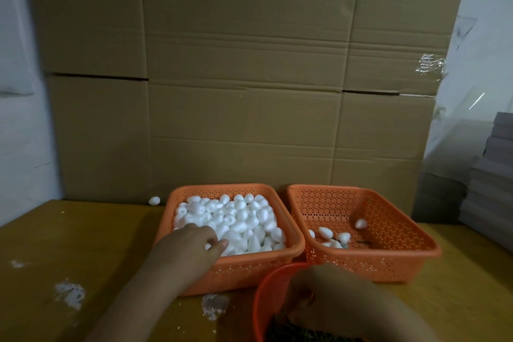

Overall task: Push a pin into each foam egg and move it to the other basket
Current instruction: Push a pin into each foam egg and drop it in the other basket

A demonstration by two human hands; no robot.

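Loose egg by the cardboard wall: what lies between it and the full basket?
Nothing: in the head view, only bare yellow tabletop separates the loose egg from the full basket.

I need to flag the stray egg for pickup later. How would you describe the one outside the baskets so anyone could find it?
Start at the tall brown cardboard wall behind the yellow table. Look left of the full orange perforated plastic basket, where wall meets tabletop. The lone white foam egg there is the only one lying on the table.
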